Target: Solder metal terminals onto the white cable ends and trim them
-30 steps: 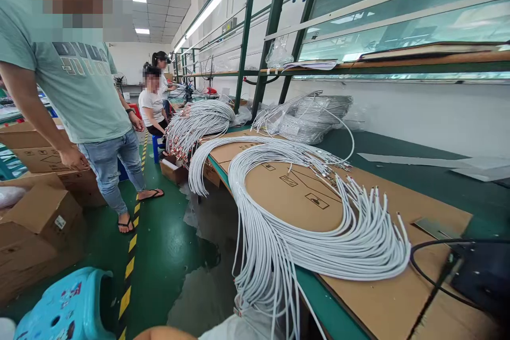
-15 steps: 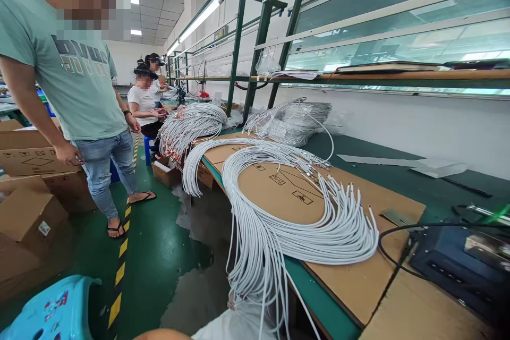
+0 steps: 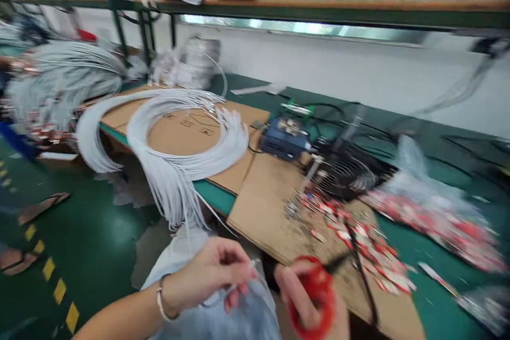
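Note:
My left hand (image 3: pixel 217 268), with a pale band at the wrist, is closed in a pinch above my lap. A small whitish bit shows at its fingertips, too blurred to name. To its right, my right hand (image 3: pixel 292 289) has its fingers through the red handles of a pair of scissors (image 3: pixel 322 289). The dark blades point up and right, over the cardboard. Beyond the left hand, a large looped bundle of white cables (image 3: pixel 199 167) lies on the bench, its near ends hanging over the edge toward my lap.
Red-and-white small parts (image 3: pixel 370 247) lie scattered on the cardboard (image 3: pixel 263 207). Behind them stand a dark blue device (image 3: pixel 285 138) and a black fan-like unit (image 3: pixel 342 170). A clear bag of red-and-white parts (image 3: pixel 442 212) sits right. More cables (image 3: pixel 67 79) are heaped left. A person's foot (image 3: pixel 43 208) shows on the floor.
The view has swung right and down. Both my hands have come into sight, the right one with scissors. The standing person has mostly left the frame at the left.

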Available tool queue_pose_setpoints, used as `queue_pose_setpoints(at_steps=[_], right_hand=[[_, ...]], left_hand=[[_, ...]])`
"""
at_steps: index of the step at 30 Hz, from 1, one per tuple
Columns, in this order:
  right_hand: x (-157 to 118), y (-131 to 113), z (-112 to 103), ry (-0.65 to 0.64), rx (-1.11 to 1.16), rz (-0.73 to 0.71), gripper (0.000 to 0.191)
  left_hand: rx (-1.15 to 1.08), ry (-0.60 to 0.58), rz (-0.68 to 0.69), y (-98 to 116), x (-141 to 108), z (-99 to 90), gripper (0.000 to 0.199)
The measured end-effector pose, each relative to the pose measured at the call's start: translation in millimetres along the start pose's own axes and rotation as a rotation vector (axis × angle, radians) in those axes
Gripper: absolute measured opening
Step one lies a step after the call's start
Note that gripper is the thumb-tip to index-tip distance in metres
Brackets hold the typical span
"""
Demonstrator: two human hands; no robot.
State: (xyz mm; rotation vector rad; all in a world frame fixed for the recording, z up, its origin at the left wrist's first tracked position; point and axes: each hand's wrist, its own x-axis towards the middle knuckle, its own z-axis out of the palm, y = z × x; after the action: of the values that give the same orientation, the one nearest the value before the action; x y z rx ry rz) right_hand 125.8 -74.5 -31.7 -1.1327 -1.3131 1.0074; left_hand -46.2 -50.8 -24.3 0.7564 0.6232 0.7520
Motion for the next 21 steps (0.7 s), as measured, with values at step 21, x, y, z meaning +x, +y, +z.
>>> queue_pose_setpoints(at_steps=[21], right_hand=[[-3.1,-14.3,4.1,-0.072,-0.291,-0.118,0.017]], left_hand=[[0.335,-0.035,-0.080,6.0,6.7,2.2,0.038]])
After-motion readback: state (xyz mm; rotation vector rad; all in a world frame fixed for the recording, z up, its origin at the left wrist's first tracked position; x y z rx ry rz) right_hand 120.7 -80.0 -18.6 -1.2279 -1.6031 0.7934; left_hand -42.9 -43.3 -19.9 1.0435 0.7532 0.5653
